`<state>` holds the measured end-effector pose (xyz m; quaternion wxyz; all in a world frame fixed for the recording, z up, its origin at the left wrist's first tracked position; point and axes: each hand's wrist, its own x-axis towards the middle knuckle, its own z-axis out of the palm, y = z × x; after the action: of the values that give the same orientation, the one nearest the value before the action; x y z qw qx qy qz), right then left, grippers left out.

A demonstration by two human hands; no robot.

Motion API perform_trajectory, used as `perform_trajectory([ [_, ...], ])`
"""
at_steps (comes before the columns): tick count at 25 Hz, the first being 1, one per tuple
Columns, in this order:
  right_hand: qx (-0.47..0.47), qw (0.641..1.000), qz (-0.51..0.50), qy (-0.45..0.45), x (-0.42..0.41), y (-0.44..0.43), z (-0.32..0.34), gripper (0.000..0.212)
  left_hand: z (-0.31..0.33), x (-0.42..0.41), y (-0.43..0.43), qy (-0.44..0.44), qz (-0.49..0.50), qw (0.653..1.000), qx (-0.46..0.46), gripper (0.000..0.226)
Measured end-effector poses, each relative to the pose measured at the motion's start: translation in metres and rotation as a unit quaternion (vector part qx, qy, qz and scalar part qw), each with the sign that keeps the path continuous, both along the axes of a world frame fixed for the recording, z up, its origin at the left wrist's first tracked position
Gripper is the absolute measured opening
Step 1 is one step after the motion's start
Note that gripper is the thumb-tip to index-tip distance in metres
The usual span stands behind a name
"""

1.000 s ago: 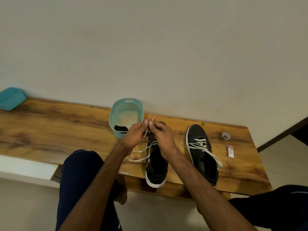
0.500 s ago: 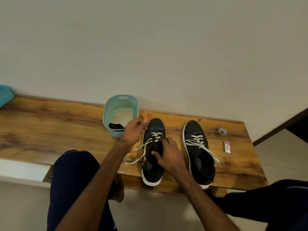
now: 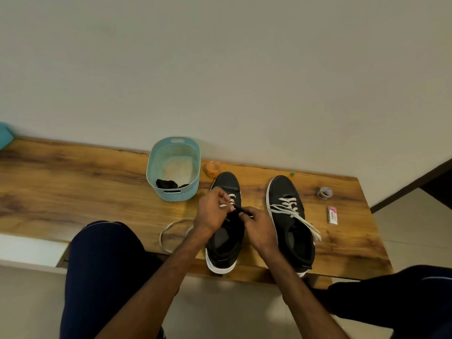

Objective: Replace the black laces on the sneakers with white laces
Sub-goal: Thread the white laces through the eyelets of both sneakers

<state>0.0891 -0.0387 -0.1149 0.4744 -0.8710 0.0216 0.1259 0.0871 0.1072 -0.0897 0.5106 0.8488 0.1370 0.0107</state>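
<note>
Head: left hand (image 3: pixel 211 212), right hand (image 3: pixel 259 226) pinch white lace (image 3: pixel 231 198) atop sneaker (image 3: pixel 226 182).

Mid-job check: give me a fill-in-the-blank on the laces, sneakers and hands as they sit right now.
The left hand pinches a ____ lace at the sneaker beside the basket, while the right hand grips that sneaker's eyelet edge.
The black laces lie inside the ____.
The other sneaker is touched by ____ hand.
The tape roll sits to that sneaker's ____.
Missing: white; basket; neither; right.
</note>
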Motion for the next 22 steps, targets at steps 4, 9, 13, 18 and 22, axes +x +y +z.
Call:
perform_trajectory([
  [4,0.050,0.998,-0.007,0.032,0.005,-0.004,-0.002,0.022,-0.004,0.000,-0.007,-0.010,0.026,0.998,0.052,0.030],
  [9,0.047,0.998,0.003,0.041,0.005,-0.006,-0.003,0.023,-0.009,0.002,-0.009,0.008,0.011,0.996,0.086,0.032],
  [13,0.048,0.998,0.028,0.039,0.004,-0.005,0.005,0.025,-0.007,0.000,-0.009,-0.003,0.022,0.991,0.135,0.031],
  [18,0.176,0.973,-0.077,0.128,0.014,0.006,0.017,0.014,-0.009,-0.002,-0.003,-0.005,0.023,0.987,0.157,0.031],
  [22,0.094,0.987,-0.064,0.110,0.021,0.017,0.008,0.017,-0.009,-0.004,0.001,-0.011,-0.003,0.986,0.165,0.035],
])
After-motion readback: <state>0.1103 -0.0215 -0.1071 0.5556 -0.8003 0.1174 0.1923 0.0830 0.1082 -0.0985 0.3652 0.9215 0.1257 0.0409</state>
